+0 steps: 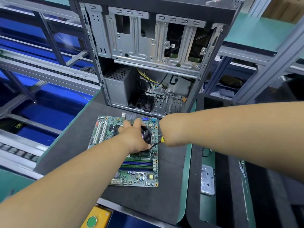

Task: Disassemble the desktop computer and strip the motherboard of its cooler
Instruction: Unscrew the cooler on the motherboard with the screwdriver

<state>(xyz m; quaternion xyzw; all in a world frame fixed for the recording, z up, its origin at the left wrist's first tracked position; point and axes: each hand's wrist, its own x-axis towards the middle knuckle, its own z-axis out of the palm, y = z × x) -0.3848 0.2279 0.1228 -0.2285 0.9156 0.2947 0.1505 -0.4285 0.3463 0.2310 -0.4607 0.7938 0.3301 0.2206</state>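
Note:
A green motherboard (131, 175) lies flat on the dark mat (148, 203) in front of the open computer case (148, 63). Its black round cooler fan (147, 134) sits near the board's far right part, mostly covered by my left hand (134, 136), which grips it from above. My right hand (171, 130) holds a screwdriver (158, 142) with a yellow and black handle. The screwdriver's dark shaft slants down-left, and its tip meets the board at the cooler's near right corner, beside my left thumb.
The case stands upright at the mat's far edge, with a power supply (115, 86), a rear fan (144, 102) and loose cables inside. A metal plate (207, 181) lies to the right. A yellow box with a green button (92, 221) sits at the near edge. Conveyor rails run on the left.

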